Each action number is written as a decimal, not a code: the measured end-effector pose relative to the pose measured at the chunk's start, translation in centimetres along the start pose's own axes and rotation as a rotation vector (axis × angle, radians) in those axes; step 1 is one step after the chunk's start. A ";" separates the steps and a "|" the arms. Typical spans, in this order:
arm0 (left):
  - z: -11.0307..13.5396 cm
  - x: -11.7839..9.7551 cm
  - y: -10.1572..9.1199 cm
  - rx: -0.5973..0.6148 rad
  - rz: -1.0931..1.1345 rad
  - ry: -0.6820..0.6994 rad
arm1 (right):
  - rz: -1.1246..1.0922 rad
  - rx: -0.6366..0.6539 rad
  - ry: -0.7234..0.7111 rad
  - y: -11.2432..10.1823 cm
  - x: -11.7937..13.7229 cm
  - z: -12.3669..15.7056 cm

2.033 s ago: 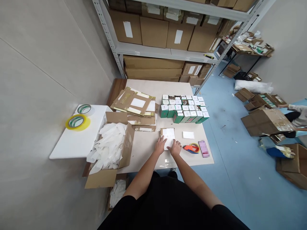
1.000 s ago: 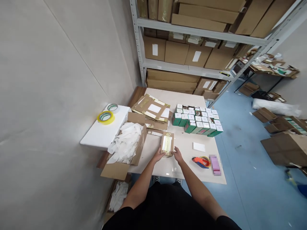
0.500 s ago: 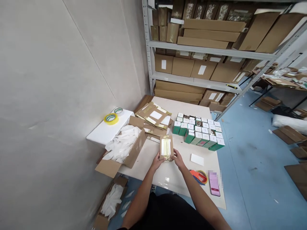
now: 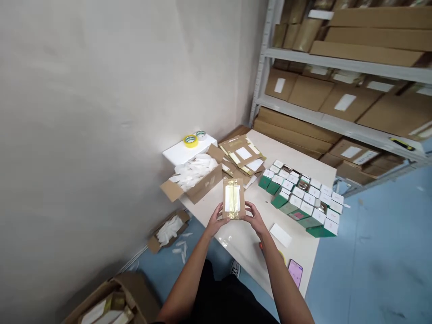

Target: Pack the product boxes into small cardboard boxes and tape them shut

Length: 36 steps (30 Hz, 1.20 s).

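Note:
I hold a small flat cardboard packet (image 4: 233,198) with a white label and gold tape, lifted above the near edge of the table (image 4: 297,252). My left hand (image 4: 214,220) grips its lower left corner. My right hand (image 4: 255,219) grips its lower right side. Both hands are closed on the packet. A white card (image 4: 281,234) lies on the table just right of my right hand.
Several green-and-white small boxes (image 4: 302,198) stand in rows at the table's right. A pile of flattened cardboard packets (image 4: 242,156) lies at the back. An open carton of white bags (image 4: 194,173), tape rolls (image 4: 191,141), a phone (image 4: 294,272) and shelves of cartons (image 4: 337,99) surround the table.
The packet went from lying flat on the table under my hands to being held up in both hands. My view swung left, toward the wall.

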<state>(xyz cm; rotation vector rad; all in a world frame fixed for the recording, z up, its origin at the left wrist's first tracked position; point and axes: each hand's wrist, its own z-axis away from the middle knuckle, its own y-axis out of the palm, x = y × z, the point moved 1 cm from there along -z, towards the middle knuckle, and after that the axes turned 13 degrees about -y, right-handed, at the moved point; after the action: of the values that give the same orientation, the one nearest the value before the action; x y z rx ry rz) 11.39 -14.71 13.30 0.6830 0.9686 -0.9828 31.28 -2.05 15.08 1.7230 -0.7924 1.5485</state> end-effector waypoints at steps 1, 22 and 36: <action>0.8 0.1 -0.7 -0.026 0.009 0.007 | -0.002 0.035 0.002 0.7 0.2 -0.1; 33.7 15.4 -25.4 -0.743 0.538 -0.343 | 0.145 0.867 0.426 40.6 -5.7 12.3; 50.9 26.1 -37.7 -1.228 0.656 -0.190 | 0.328 1.048 0.480 61.9 -8.7 27.6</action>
<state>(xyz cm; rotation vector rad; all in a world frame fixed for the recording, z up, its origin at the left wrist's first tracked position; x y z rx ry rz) 0.94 -82.32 9.40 -0.1588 0.8903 0.2028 -3.61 -60.61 10.16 1.7516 0.0544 2.7716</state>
